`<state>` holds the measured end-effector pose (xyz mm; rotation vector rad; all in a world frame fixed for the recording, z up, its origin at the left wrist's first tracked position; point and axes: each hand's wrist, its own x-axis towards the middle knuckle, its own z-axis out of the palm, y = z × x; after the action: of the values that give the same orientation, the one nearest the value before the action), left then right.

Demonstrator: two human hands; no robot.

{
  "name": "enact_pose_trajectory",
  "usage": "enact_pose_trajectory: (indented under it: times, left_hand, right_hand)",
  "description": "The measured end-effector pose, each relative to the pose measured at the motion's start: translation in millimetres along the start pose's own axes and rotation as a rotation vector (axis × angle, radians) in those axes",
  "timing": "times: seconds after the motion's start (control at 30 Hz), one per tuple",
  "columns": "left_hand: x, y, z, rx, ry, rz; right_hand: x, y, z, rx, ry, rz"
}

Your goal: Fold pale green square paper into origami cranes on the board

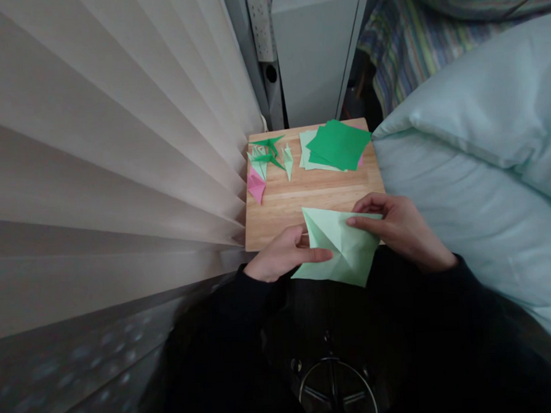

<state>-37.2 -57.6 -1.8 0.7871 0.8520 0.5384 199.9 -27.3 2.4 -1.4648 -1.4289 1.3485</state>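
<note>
A light green sheet of origami paper (342, 252), marked with creases that cross near its middle, is held up over the near edge of the small wooden table (276, 222). My left hand (287, 252) grips its left side, thumb on top and fingers mostly hidden beneath. At the upper right edge, my right hand (394, 225) pinches the paper between thumb and fingers. Past the hands, a stack of green origami sheets (339, 144) lies at the table's far right. Folded green paper pieces (268, 154), a slim light green folded piece (288, 161) and a pink folded piece (256, 184) sit at the far left.
A pleated curtain (160, 114) runs along the table's left side. Pale blue bedding (467, 159) borders its right. Behind the table stands a grey cabinet (316, 56). A round metal chair base (335, 388) shows below.
</note>
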Motion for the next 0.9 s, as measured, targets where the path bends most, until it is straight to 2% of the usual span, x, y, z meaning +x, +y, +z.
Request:
enact_pose_trajectory:
  times: [0.07,0.13,0.2,0.33,0.43,0.57,0.67,0.8,0.9]
  left_hand:
    - [2,-1,0.9,0.074,0.062,0.014]
    - [4,-2,1.4,0.121,0.175,0.032]
    - [5,-3,1.5,0.128,0.28,0.073]
    - [6,-5,0.0,0.062,0.384,0.147]
    - [8,-9,-2.7,0.038,0.399,0.167]
    - [11,-10,-3.1,0.09,0.432,0.186]
    - [10,-4,2.4,-0.049,0.373,0.225]
    - [3,8,8.6,-0.327,0.183,0.164]
    - [2,9,6.7,-0.3,0.203,0.13]
  right_hand:
    - [-1,1,2,0.048,0.078,0.006]
    - [-2,2,4,0.155,0.151,0.051]
    - [-4,1,7,0.301,0.172,0.113]
    - [-10,-2,16,0.474,0.003,0.19]
    - [-12,1,23,0.394,-0.08,0.174]
    - [-11,9,27,0.104,-0.017,0.053]
    - [-8,14,27,-0.031,0.021,0.016]
    - [-7,15,24,0.05,-0.017,0.053]
    - [-8,12,21,0.102,-0.09,0.077]
